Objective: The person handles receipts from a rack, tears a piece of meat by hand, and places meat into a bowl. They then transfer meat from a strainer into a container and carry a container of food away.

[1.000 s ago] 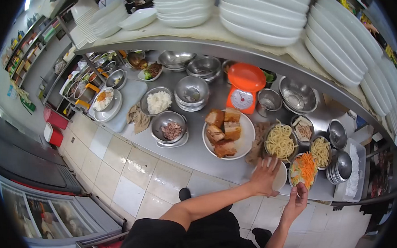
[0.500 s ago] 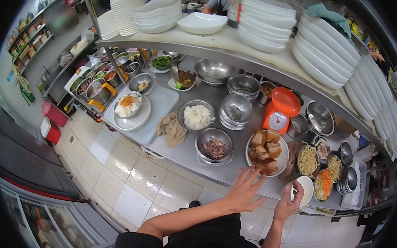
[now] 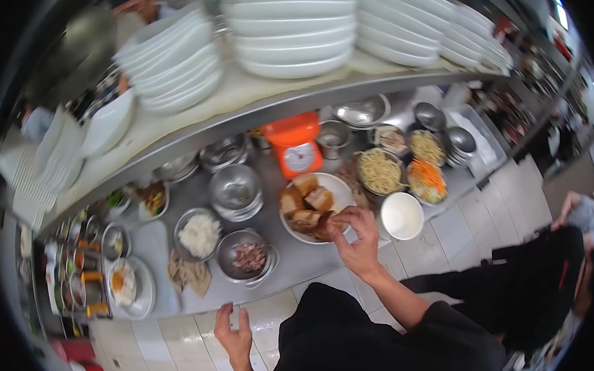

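Note:
My right hand (image 3: 359,241) is over the near right edge of a white plate (image 3: 344,194) of browned meat chunks. Its thumb and fingers close on a dark brown piece of meat (image 3: 324,226) there. Lower and to the left, my left hand (image 3: 234,333) hangs in front of the counter's edge, thumb and fingers apart, holding nothing. A white bowl (image 3: 403,217) stands just right of my right hand. Chopped meat fills part of a metal bowl (image 3: 225,246) above my left hand.
Behind the meat stands an orange scale (image 3: 300,160). Noodles (image 3: 380,172) and shredded carrot (image 3: 426,172) are at the right; rice (image 3: 199,235) and a crumpled cloth (image 3: 189,274) at the left. Stacked white dishes (image 3: 292,31) line the shelf above. Another person (image 3: 544,287) is at the right.
The view has swung round. My right hand has left the white bowl's side and reached the meat, its fingers closing. My left hand has drawn away from the plate toward the left, still open.

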`<state>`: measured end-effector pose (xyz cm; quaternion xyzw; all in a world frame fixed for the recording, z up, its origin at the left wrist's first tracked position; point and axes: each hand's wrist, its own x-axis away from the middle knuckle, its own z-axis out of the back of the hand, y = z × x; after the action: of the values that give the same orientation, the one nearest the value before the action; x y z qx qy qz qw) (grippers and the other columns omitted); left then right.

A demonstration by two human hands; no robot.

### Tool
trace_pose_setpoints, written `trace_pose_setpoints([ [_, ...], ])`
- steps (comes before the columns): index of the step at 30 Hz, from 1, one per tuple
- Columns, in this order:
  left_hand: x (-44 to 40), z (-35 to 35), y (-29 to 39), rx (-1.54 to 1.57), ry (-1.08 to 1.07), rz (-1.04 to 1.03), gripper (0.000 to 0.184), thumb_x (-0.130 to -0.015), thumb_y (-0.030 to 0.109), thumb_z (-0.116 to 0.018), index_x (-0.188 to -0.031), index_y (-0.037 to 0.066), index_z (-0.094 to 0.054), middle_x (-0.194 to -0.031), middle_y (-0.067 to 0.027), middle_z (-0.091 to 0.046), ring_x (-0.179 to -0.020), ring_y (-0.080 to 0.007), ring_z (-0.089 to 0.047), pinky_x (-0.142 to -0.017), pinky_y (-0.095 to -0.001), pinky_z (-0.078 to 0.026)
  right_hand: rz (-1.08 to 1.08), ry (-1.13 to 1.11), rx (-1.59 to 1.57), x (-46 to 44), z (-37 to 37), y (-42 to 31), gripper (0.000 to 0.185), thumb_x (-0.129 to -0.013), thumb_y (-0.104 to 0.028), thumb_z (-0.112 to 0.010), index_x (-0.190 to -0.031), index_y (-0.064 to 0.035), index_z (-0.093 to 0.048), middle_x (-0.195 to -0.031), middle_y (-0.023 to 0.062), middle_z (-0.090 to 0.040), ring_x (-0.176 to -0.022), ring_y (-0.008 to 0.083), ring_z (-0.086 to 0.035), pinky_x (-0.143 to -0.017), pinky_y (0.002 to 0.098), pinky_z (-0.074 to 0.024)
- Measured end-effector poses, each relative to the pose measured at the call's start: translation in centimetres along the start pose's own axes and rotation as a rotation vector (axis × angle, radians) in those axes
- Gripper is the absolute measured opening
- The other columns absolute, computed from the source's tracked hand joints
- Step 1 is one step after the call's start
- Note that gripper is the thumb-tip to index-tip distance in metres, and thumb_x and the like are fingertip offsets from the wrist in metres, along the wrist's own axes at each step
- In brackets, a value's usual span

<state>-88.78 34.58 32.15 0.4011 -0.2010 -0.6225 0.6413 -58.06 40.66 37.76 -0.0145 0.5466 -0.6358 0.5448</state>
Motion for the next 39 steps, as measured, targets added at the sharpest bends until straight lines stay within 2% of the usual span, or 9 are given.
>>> trace_pose_setpoints([
  [4, 0.5, -1.6, -1.2, 0.066, -0.136, 0.169, 0.019, -0.078, 0.009, -0.066, -0.092, -0.004, -0.064, -0.086, -0.0149, -0.065, -0.066, -0.0199, -0.062, -0.061, -0.0296, -0.049, -0.077, 0.030, 0.032, 0.3, 1.9, 1.9, 0.013, -0.071, -0.010, -0.073, -0.077, -0.0036, -0.064, -0.090, 0.0110, -0.058, -0.088, 0.0259, -0.054, -0.078, 0.0348, -0.0425],
  [11, -0.8, -5.2, 3.1, 0.125, -0.370, 0.075, 0.017, -0.078, 0.010, -0.067, -0.088, -0.003, -0.065, -0.080, -0.0118, -0.065, -0.060, -0.0168, -0.060, -0.056, -0.0267, -0.048, -0.203, 0.197, 0.226, 1.4, 9.2, 6.7, 0.014, -0.075, -0.012, -0.071, -0.083, -0.0053, -0.062, -0.087, 0.0095, -0.059, -0.083, 0.0250, -0.054, -0.075, 0.0345, -0.0434],
  [17, -1.4, -9.8, 8.1, 0.336, -0.513, 0.114, 0.027, -0.076, 0.013, -0.069, -0.098, -0.002, -0.064, -0.082, -0.0127, -0.065, -0.063, -0.0177, -0.061, -0.060, -0.0270, -0.048, -0.471, 0.411, 0.123, -1.9, 14.3, 14.8, 0.017, -0.077, -0.010, -0.069, -0.090, -0.0032, -0.062, -0.086, 0.0046, -0.058, -0.073, 0.0145, -0.050, -0.066, 0.0274, -0.0432],
  [21, -5.4, -15.4, 15.6, 0.123, -0.497, -0.212, 0.034, -0.073, 0.014, -0.072, -0.101, -0.001, -0.062, -0.095, -0.0151, -0.064, -0.080, -0.0236, -0.061, -0.071, -0.0323, -0.048, -0.532, 0.526, -0.076, -5.2, 15.9, 20.2, 0.020, -0.077, -0.010, -0.069, -0.094, -0.0030, -0.061, -0.087, 0.0041, -0.058, -0.074, 0.0134, -0.049, -0.066, 0.0270, -0.0426],
  [23, -8.4, -19.2, 19.8, 0.040, -0.361, -0.524, 0.038, -0.071, 0.014, -0.072, -0.104, 0.000, -0.061, -0.103, -0.0175, -0.061, -0.094, -0.0313, -0.059, -0.081, -0.0379, -0.047, -0.487, 0.548, 0.047, -6.6, 17.2, 21.5, 0.019, -0.078, -0.012, -0.068, -0.094, -0.0039, -0.062, -0.088, 0.0039, -0.059, -0.076, 0.0134, -0.051, -0.067, 0.0285, -0.0423],
  [25, -11.5, -24.3, 23.1, -0.005, -0.361, -0.633, 0.042, -0.071, 0.016, -0.072, -0.107, -0.001, -0.059, -0.109, -0.0184, -0.057, -0.102, -0.0346, -0.053, -0.088, -0.0409, -0.042, -0.493, 0.598, 0.081, -7.2, 19.0, 23.5, 0.019, -0.078, -0.013, -0.068, -0.093, -0.0041, -0.062, -0.088, 0.0036, -0.059, -0.077, 0.0132, -0.052, -0.068, 0.0288, -0.0420],
  [29, -18.2, -36.2, 28.5, -0.105, -0.326, -0.925, 0.046, -0.072, 0.018, -0.070, -0.111, -0.001, -0.056, -0.111, -0.0188, -0.055, -0.100, -0.0373, -0.050, -0.090, -0.0449, -0.038, -0.658, 0.708, 0.095, -6.2, 23.8, 28.6, 0.019, -0.078, -0.015, -0.068, -0.093, -0.0043, -0.062, -0.086, 0.0022, -0.060, -0.078, 0.0129, -0.052, -0.070, 0.0293, -0.0412],
  [34, -23.8, -47.2, 30.2, -0.453, -0.336, -1.035, 0.046, -0.070, 0.022, -0.072, -0.109, 0.003, -0.059, -0.109, -0.0158, -0.057, -0.101, -0.0334, -0.052, -0.093, -0.0536, -0.035, -0.740, 0.735, 0.008, -4.6, 28.0, 31.5, 0.014, -0.082, -0.009, -0.065, -0.095, -0.0033, -0.063, -0.082, -0.0003, -0.058, -0.068, 0.0050, -0.049, -0.055, 0.0179, -0.0385],
  [39, -26.7, -51.5, 28.8, -0.813, -0.520, -1.007, 0.033, -0.073, 0.030, -0.069, -0.096, 0.006, -0.064, -0.103, -0.0101, -0.062, -0.100, -0.0277, -0.055, -0.095, -0.0642, -0.028, -0.876, 0.682, 0.014, -2.6, 28.3, 31.7, 0.014, -0.081, -0.009, -0.065, -0.093, -0.0027, -0.063, -0.081, 0.0003, -0.059, -0.068, 0.0052, -0.050, -0.055, 0.0190, -0.0404],
])
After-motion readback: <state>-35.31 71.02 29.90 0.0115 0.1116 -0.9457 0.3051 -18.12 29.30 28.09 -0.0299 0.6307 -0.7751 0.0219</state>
